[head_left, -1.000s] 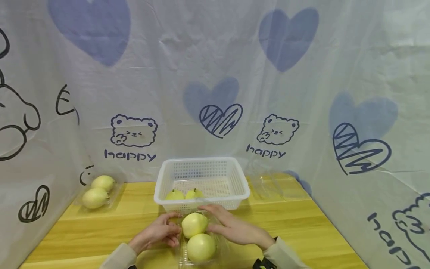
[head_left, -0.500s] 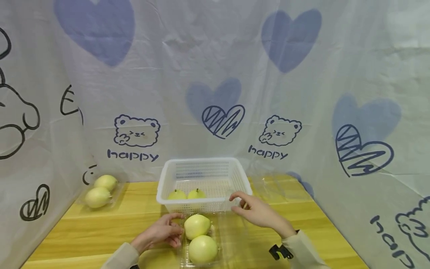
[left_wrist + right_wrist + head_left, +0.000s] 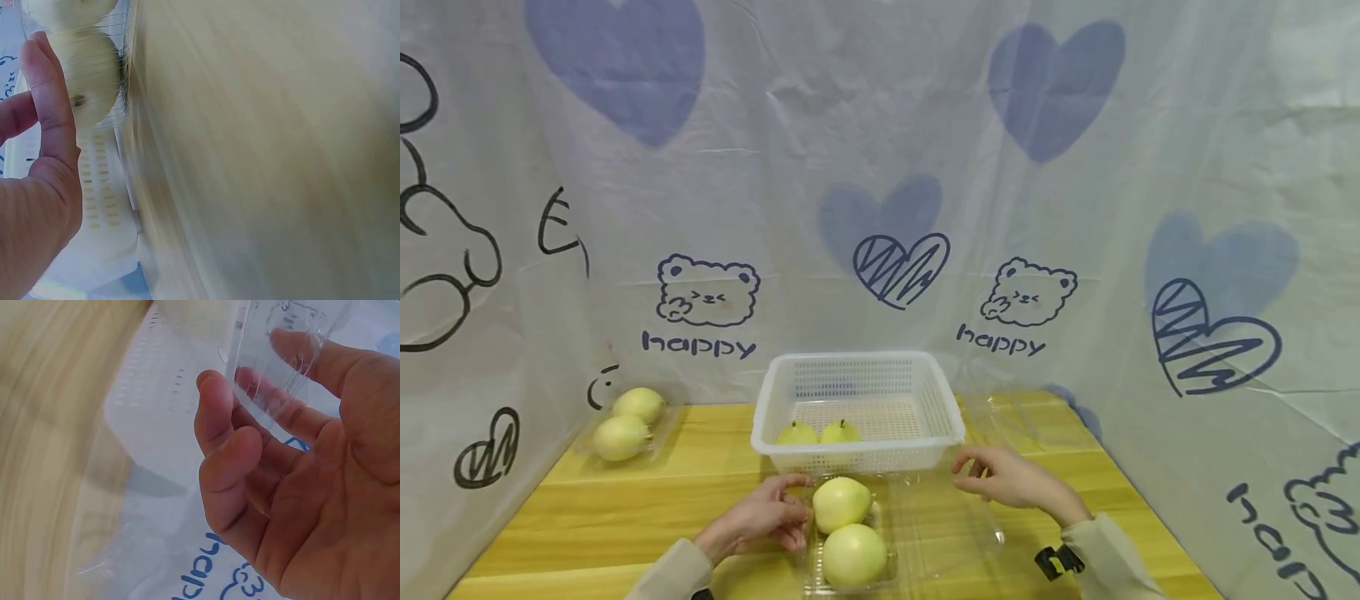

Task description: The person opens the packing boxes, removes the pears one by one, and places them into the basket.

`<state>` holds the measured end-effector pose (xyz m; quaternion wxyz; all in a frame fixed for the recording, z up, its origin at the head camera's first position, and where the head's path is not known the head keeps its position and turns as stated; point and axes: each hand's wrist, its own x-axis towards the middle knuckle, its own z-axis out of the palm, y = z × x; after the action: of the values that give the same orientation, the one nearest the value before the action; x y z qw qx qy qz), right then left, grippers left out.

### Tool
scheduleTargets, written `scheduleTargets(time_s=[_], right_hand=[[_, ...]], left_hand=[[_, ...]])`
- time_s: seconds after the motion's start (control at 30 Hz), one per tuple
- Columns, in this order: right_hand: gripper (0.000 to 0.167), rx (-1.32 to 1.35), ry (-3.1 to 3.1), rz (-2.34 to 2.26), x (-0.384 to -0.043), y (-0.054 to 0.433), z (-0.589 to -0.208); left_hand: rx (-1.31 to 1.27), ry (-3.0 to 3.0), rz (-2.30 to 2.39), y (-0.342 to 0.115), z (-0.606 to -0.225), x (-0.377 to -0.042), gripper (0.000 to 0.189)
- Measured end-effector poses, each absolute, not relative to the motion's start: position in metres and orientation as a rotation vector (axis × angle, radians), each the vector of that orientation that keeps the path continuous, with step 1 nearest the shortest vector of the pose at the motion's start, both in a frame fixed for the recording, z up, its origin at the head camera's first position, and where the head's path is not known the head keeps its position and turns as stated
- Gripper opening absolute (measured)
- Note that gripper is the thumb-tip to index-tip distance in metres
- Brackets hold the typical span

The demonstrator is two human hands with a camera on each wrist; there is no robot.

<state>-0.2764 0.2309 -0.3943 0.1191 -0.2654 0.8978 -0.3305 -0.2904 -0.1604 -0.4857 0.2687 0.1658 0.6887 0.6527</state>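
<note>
A clear plastic clamshell box [image 3: 889,575] stands on the table with two pale yellow-green pears [image 3: 854,555] in it, one behind the other. Its transparent lid [image 3: 951,533] is folded out to the right. My left hand [image 3: 760,517] rests against the box's left side, fingertips at the rim; in the left wrist view one finger [image 3: 53,100] lies straight along the wall beside a pear [image 3: 90,78]. My right hand [image 3: 1011,477] is at the lid's far right edge. In the right wrist view its curled fingers and thumb lie about the clear plastic lid [image 3: 269,381].
A white perforated basket [image 3: 857,447] behind the box holds two more pears [image 3: 841,431]. Another clear pack with two pears [image 3: 621,437] sits at the back left. Clear plastic packaging [image 3: 1030,417] lies at the back right. Printed curtain [image 3: 880,125] encloses the table [image 3: 715,450].
My right hand has swung right, away from the pears, and the lid has opened out to the right with it. The left hand has stayed at the box's left side.
</note>
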Motion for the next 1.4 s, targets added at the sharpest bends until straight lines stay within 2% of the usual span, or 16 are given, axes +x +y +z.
scheduleTargets(time_s=[0.23,0.47,1.07,1.4], right_hand=[[0.022,-0.698,2.595,-0.971,-0.280,0.235,-0.409],[0.018,-0.669,2.594,-0.955,-0.284,0.241,-0.429],[0.041,-0.632,2.711,-0.863,-0.290,0.238,-0.443],[0.029,-0.545,2.938,-0.961,-0.296,0.218,-0.433]], left_hand=[[0.467,1.880,1.760,-0.160,-0.485,-0.290,0.067],[0.436,1.904,1.759,-0.157,-0.486,-0.292,0.067],[0.420,1.948,1.782,-0.154,-0.488,-0.300,0.065],[0.421,2.047,1.772,-0.151,-0.486,-0.298,0.059]])
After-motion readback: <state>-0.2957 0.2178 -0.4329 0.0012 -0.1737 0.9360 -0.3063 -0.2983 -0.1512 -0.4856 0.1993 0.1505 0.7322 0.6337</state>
